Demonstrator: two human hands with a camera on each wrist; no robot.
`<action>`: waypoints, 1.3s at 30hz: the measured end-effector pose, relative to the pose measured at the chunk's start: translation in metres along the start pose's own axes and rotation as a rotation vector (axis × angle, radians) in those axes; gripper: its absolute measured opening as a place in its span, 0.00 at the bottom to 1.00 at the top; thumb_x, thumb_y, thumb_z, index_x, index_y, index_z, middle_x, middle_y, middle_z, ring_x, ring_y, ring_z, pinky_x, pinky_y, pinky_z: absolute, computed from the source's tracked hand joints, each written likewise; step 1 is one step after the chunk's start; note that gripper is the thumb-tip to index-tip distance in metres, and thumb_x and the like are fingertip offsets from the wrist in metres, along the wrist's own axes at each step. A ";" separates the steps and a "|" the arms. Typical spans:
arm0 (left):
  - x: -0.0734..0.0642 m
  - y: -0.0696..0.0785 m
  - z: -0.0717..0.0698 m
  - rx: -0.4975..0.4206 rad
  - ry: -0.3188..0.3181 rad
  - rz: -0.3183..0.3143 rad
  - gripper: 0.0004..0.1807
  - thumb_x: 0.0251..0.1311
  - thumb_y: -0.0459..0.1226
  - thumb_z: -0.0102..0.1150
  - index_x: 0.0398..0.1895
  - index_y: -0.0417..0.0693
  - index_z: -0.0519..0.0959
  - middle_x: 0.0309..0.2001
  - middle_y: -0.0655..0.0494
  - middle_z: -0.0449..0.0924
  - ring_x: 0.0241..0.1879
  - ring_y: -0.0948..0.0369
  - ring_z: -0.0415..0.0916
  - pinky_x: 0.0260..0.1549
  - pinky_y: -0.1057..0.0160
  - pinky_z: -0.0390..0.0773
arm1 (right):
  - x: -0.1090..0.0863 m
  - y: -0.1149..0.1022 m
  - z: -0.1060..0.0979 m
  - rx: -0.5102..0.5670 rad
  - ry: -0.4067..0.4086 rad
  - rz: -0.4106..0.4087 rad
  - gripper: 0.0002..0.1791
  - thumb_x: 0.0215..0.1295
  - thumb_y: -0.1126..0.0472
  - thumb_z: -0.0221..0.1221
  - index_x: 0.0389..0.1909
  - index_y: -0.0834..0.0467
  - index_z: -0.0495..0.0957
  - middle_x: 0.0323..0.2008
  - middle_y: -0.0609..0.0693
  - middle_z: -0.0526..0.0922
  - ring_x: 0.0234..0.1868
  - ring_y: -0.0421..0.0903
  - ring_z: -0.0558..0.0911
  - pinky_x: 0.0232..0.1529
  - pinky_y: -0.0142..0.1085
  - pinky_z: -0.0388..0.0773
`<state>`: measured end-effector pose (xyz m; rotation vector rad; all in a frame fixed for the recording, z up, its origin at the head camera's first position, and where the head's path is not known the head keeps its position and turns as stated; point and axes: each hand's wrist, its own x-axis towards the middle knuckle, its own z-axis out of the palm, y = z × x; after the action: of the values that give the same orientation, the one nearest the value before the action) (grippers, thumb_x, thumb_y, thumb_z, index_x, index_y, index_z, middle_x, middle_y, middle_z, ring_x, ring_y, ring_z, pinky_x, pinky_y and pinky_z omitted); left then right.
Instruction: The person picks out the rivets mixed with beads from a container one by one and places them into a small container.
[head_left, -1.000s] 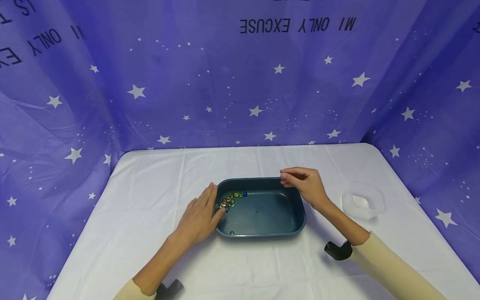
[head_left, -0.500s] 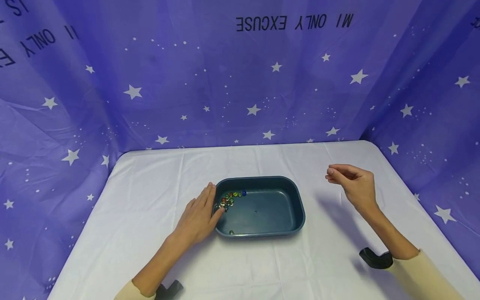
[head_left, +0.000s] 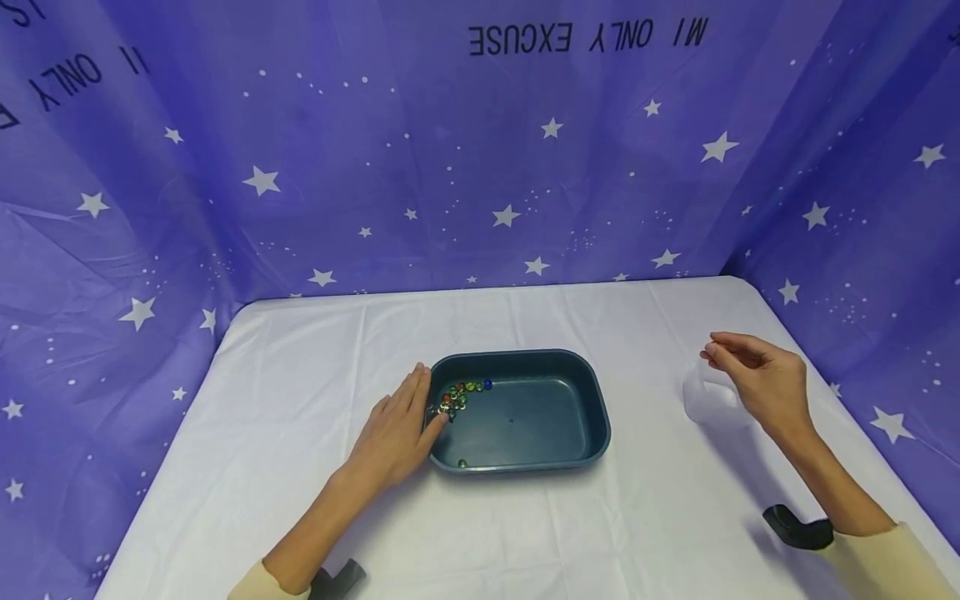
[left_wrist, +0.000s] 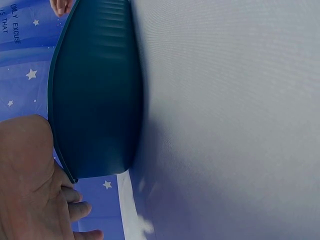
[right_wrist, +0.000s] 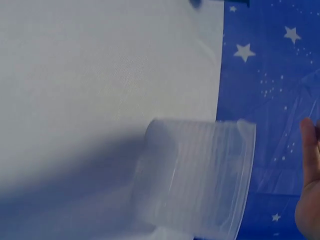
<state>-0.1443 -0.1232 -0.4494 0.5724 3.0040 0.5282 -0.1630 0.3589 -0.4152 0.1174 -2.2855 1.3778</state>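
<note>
A dark teal rectangular tray (head_left: 540, 429) stands in the middle of the table. Several coloured glass marbles (head_left: 459, 395) cluster in its left end, and one more marble (head_left: 462, 463) lies by its near wall. My left hand (head_left: 393, 437) rests on the tray's left rim, fingers straight and thumb over the edge; the left wrist view shows its palm (left_wrist: 25, 185) against the rim. Above a clear plastic tub (head_left: 701, 404), my right hand (head_left: 768, 383) pinches thumb against fingertips. A small reddish spot shows there, apparently a marble, mostly hidden. The tub (right_wrist: 200, 175) stands below in the right wrist view.
A white cloth (head_left: 525, 533) covers the table. Purple star-printed curtain (head_left: 420, 167) hangs behind and at both sides. A black wrist mount (head_left: 798, 529) juts from the right forearm, and another black mount (head_left: 339, 579) from the left.
My right hand has moved from over the tray's far right corner rightward to above the clear tub, fingertips still pinched. My left hand stays on the rim, and the marbles in the tray look unmoved.
</note>
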 end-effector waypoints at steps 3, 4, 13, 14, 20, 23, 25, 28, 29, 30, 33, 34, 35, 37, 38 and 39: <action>0.000 0.000 0.000 0.001 0.000 0.000 0.43 0.75 0.54 0.46 0.78 0.35 0.46 0.78 0.40 0.46 0.75 0.47 0.49 0.66 0.39 0.56 | -0.001 0.007 -0.006 -0.070 -0.001 -0.021 0.11 0.60 0.77 0.64 0.44 0.75 0.82 0.32 0.45 0.88 0.31 0.31 0.86 0.35 0.23 0.78; 0.000 0.000 0.000 0.002 0.000 0.000 0.43 0.75 0.54 0.45 0.78 0.35 0.46 0.78 0.40 0.46 0.75 0.47 0.49 0.66 0.39 0.56 | -0.001 0.009 -0.008 -0.087 -0.001 -0.024 0.11 0.60 0.77 0.65 0.44 0.74 0.82 0.31 0.45 0.88 0.31 0.31 0.85 0.34 0.22 0.78; 0.000 -0.001 0.001 0.001 0.002 0.000 0.42 0.75 0.53 0.45 0.78 0.34 0.46 0.78 0.40 0.46 0.75 0.47 0.49 0.66 0.39 0.57 | -0.007 0.025 -0.026 -0.286 -0.020 -0.052 0.10 0.61 0.67 0.69 0.44 0.63 0.87 0.35 0.27 0.83 0.36 0.21 0.79 0.38 0.15 0.71; -0.001 -0.001 0.001 -0.001 0.002 0.000 0.42 0.75 0.53 0.46 0.78 0.34 0.46 0.78 0.40 0.46 0.75 0.47 0.49 0.66 0.39 0.57 | -0.008 0.027 -0.028 -0.304 -0.024 -0.054 0.10 0.61 0.66 0.69 0.44 0.62 0.87 0.35 0.26 0.82 0.36 0.20 0.78 0.37 0.14 0.71; 0.000 -0.001 0.002 -0.006 0.011 0.006 0.42 0.75 0.53 0.46 0.78 0.34 0.46 0.78 0.40 0.46 0.75 0.46 0.49 0.66 0.39 0.57 | -0.013 0.034 -0.033 -0.328 -0.070 -0.052 0.11 0.60 0.67 0.69 0.44 0.62 0.87 0.36 0.29 0.83 0.31 0.20 0.79 0.33 0.16 0.72; 0.000 -0.002 0.002 -0.007 0.014 0.007 0.42 0.75 0.53 0.46 0.78 0.34 0.46 0.78 0.39 0.46 0.75 0.46 0.49 0.66 0.39 0.57 | -0.013 0.037 -0.033 -0.327 -0.091 -0.039 0.11 0.60 0.67 0.69 0.43 0.62 0.87 0.36 0.31 0.84 0.31 0.21 0.79 0.32 0.16 0.73; 0.000 -0.002 0.002 -0.006 0.016 0.009 0.42 0.75 0.53 0.46 0.78 0.34 0.46 0.78 0.39 0.46 0.75 0.46 0.50 0.66 0.39 0.57 | -0.013 0.038 -0.033 -0.343 -0.099 -0.030 0.11 0.60 0.66 0.70 0.44 0.62 0.87 0.36 0.35 0.85 0.31 0.20 0.79 0.32 0.16 0.73; 0.000 -0.002 0.003 -0.007 0.018 0.011 0.42 0.75 0.53 0.46 0.78 0.34 0.46 0.78 0.39 0.46 0.75 0.46 0.50 0.66 0.39 0.57 | -0.014 0.039 -0.033 -0.360 -0.106 -0.025 0.11 0.60 0.66 0.70 0.44 0.63 0.87 0.36 0.39 0.86 0.31 0.20 0.78 0.32 0.16 0.72; 0.000 -0.002 0.003 -0.007 0.017 0.011 0.42 0.75 0.53 0.46 0.78 0.34 0.46 0.78 0.39 0.46 0.75 0.45 0.50 0.66 0.39 0.57 | -0.014 0.040 -0.034 -0.364 -0.111 -0.025 0.11 0.61 0.66 0.69 0.44 0.64 0.87 0.36 0.41 0.86 0.31 0.20 0.78 0.32 0.16 0.72; 0.000 -0.002 0.003 -0.007 0.017 0.011 0.42 0.75 0.53 0.46 0.78 0.34 0.46 0.78 0.39 0.46 0.75 0.45 0.50 0.66 0.39 0.57 | -0.014 0.041 -0.034 -0.363 -0.113 -0.024 0.11 0.61 0.66 0.69 0.44 0.64 0.87 0.36 0.41 0.86 0.32 0.20 0.78 0.32 0.16 0.72; -0.001 -0.003 0.003 -0.009 0.010 0.009 0.42 0.75 0.53 0.45 0.78 0.34 0.46 0.78 0.39 0.46 0.75 0.46 0.49 0.66 0.39 0.57 | -0.014 0.042 -0.035 -0.357 -0.114 -0.027 0.11 0.60 0.67 0.69 0.44 0.64 0.87 0.36 0.41 0.86 0.32 0.20 0.78 0.33 0.16 0.72; -0.001 -0.003 0.003 -0.009 0.009 0.008 0.42 0.75 0.53 0.45 0.78 0.34 0.46 0.78 0.39 0.46 0.75 0.46 0.49 0.66 0.39 0.57 | -0.014 0.042 -0.035 -0.353 -0.113 -0.030 0.11 0.60 0.67 0.69 0.44 0.64 0.86 0.36 0.42 0.86 0.32 0.21 0.78 0.33 0.16 0.72; -0.001 -0.003 0.003 -0.009 0.008 0.008 0.42 0.75 0.53 0.45 0.78 0.34 0.46 0.78 0.39 0.46 0.75 0.46 0.49 0.66 0.39 0.57 | -0.014 0.042 -0.035 -0.349 -0.109 -0.032 0.11 0.60 0.67 0.69 0.44 0.64 0.86 0.36 0.42 0.86 0.32 0.21 0.78 0.33 0.15 0.72; -0.001 -0.003 0.003 -0.012 0.010 0.008 0.42 0.76 0.52 0.45 0.78 0.34 0.46 0.78 0.39 0.46 0.75 0.46 0.49 0.66 0.39 0.57 | -0.013 0.042 -0.034 -0.341 -0.100 -0.039 0.11 0.60 0.67 0.70 0.44 0.64 0.87 0.36 0.42 0.86 0.32 0.21 0.79 0.34 0.15 0.72; -0.001 -0.003 0.002 -0.013 0.011 0.008 0.42 0.76 0.52 0.45 0.78 0.34 0.46 0.78 0.39 0.46 0.75 0.46 0.49 0.66 0.39 0.57 | -0.012 0.041 -0.033 -0.336 -0.095 -0.043 0.11 0.60 0.68 0.70 0.44 0.64 0.87 0.36 0.41 0.86 0.32 0.21 0.79 0.34 0.15 0.72; -0.001 -0.003 0.002 -0.013 0.015 0.009 0.42 0.76 0.52 0.45 0.78 0.33 0.46 0.78 0.39 0.46 0.75 0.46 0.49 0.66 0.39 0.57 | -0.012 0.040 -0.033 -0.330 -0.092 -0.046 0.11 0.60 0.68 0.70 0.43 0.64 0.87 0.36 0.40 0.86 0.32 0.21 0.79 0.34 0.15 0.72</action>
<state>-0.1444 -0.1252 -0.4525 0.5846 3.0108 0.5553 -0.1537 0.4047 -0.4401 0.1279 -2.5346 0.9742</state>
